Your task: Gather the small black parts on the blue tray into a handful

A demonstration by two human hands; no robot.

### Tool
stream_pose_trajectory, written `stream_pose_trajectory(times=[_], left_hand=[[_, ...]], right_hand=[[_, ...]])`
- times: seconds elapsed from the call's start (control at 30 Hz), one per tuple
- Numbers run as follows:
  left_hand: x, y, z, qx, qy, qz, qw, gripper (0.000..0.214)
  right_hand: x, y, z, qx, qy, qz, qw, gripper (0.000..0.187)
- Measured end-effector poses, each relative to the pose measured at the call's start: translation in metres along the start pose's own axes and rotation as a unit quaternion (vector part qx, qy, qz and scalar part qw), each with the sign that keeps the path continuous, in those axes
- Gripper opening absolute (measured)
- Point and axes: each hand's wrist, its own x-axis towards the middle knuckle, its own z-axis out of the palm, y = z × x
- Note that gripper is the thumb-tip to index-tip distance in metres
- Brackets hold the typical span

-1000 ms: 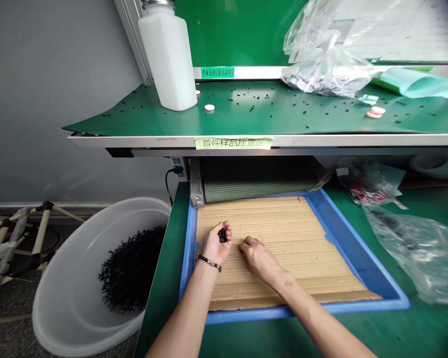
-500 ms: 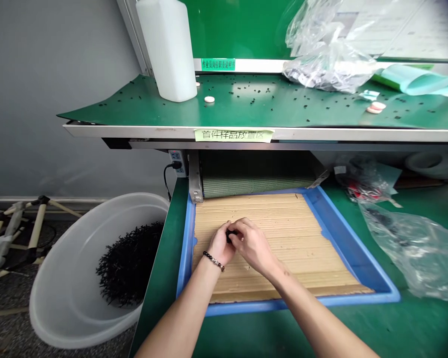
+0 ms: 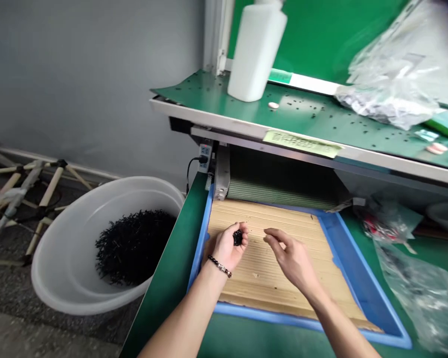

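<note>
My left hand [image 3: 227,244] is cupped over the left part of a blue tray [image 3: 343,233], its fingers curled round a clump of small black pieces [image 3: 238,238]. A dark bead bracelet sits on that wrist. My right hand [image 3: 289,253] hovers just to the right, above the ribbed cardboard sheet [image 3: 261,268] that lines the tray; its fingers are loosely bent and apart, with nothing visible in them. The two hands do not touch.
A white tub [image 3: 78,258] with a heap of black scraps [image 3: 132,246] stands on the floor at the left. Above the tray is a green shelf [image 3: 321,122] with a white bottle [image 3: 254,49], a crumpled plastic bag [image 3: 395,94] and scattered black bits. More plastic bags [image 3: 421,293] lie at the right.
My right hand has pulled away from the left, which keeps the black pieces. The view has swung left and tilted, bringing the tub closer to centre.
</note>
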Motion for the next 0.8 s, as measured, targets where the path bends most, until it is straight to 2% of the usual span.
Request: stream_pose_trajectory(times=[0.07,0.2,0.3,0.4,0.47,0.57,0.7,0.8], left_hand=[[-0.02,0.008,-0.009,-0.019,-0.01,0.008,1.0,0.015],[-0.057,0.018,-0.038,-0.06,-0.014,0.034,0.998,0.015],[-0.078,0.022,-0.057,-0.099,-0.001,0.045,0.994,0.016],[-0.095,0.03,-0.071,-0.128,0.005,0.052,0.99,0.016],[-0.105,0.04,-0.08,-0.135,0.012,0.069,0.988,0.016],[-0.116,0.058,-0.099,-0.145,0.038,0.118,0.982,0.017],[-0.126,0.069,-0.137,-0.173,0.109,0.188,0.961,0.019],[-0.132,0.058,-0.161,-0.191,0.164,0.211,0.944,0.02]], right_hand=[[-0.017,0.014,0.001,-0.028,-0.035,0.04,0.998,0.032],[-0.057,0.036,0.016,-0.075,-0.124,0.048,0.988,0.04],[-0.075,0.038,0.029,-0.084,-0.179,0.046,0.979,0.04],[-0.073,0.029,0.03,-0.074,-0.174,0.03,0.981,0.04],[-0.059,0.022,0.022,-0.067,-0.151,0.02,0.986,0.043],[-0.022,0.014,-0.001,-0.066,-0.116,0.008,0.991,0.047],[0.054,0.015,-0.034,-0.12,-0.013,-0.055,0.991,0.056],[0.119,0.017,-0.054,-0.142,0.034,-0.05,0.988,0.059]])
